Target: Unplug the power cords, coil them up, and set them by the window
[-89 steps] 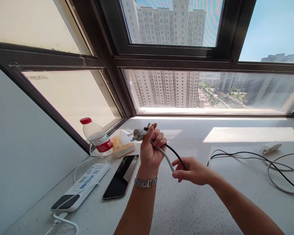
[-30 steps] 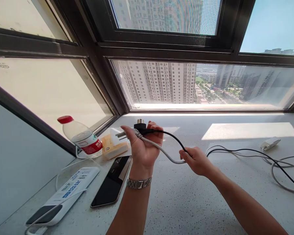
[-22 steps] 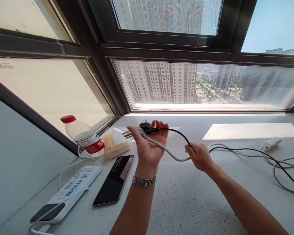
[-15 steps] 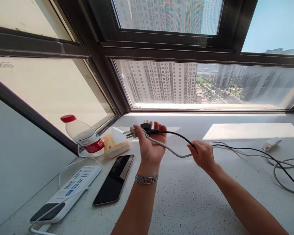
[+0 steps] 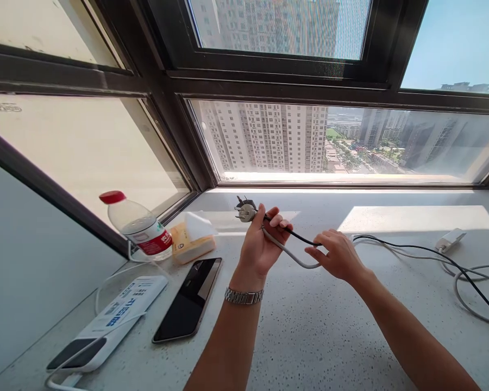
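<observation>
My left hand (image 5: pixel 263 244), with a metal watch (image 5: pixel 243 296) on its wrist, is closed around two power cords just below their plugs (image 5: pixel 245 209), which stick up above my thumb. One cord is black (image 5: pixel 411 248), the other grey-white (image 5: pixel 297 260). My right hand (image 5: pixel 336 255) pinches both cords a short way to the right, and a small slack loop of the grey one hangs between my hands. Both cords trail off to the right across the speckled sill (image 5: pixel 309 336).
A water bottle (image 5: pixel 140 227) with a red cap stands at the left by a yellow tissue pack (image 5: pixel 189 244). A dark phone (image 5: pixel 189 307) and a white power strip (image 5: pixel 106 326) lie near the left edge. A white adapter (image 5: pixel 450 239) and coiled cable (image 5: pixel 468 296) sit at right.
My left hand has closed from an open palm into a grip on the cords and turned the plugs upright. My right hand slid closer to the left, shortening the loop.
</observation>
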Motion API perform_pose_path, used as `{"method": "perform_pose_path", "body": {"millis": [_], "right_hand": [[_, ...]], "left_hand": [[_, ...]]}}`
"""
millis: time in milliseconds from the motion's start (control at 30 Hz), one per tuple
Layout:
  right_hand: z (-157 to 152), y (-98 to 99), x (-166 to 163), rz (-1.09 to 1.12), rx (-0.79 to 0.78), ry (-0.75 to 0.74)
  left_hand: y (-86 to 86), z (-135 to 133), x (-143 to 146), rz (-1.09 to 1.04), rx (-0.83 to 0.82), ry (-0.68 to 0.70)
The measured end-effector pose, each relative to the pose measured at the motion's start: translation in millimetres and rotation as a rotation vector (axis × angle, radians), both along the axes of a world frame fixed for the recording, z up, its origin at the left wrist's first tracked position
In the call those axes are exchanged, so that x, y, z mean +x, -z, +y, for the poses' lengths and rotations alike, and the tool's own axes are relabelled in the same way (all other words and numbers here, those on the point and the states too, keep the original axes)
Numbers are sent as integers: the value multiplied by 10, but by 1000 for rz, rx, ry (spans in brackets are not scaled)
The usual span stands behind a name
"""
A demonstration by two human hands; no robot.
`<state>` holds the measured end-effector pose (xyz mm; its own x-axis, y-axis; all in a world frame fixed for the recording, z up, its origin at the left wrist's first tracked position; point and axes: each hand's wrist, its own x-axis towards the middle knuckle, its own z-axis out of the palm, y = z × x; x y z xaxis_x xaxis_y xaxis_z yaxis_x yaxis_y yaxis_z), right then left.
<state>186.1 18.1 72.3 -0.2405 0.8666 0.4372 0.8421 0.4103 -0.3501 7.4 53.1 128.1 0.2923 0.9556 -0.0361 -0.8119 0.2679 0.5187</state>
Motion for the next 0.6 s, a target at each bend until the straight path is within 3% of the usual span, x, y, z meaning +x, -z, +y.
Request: {"method": "perform_pose_path", "body": {"millis": [100, 267, 433, 600], "right_hand": [[27, -13, 73, 79, -67, 23], [112, -19, 293, 276, -354, -78], [99, -69, 376, 283, -619, -266], [98, -33, 385, 204, -871, -382]], "left_hand": [[-31, -7, -31, -36, 59, -7], [-217, -97, -239, 23, 115, -178], [-441, -281, -520, 6, 244, -477], [-552, -421, -707, -74, 253, -703]]}}
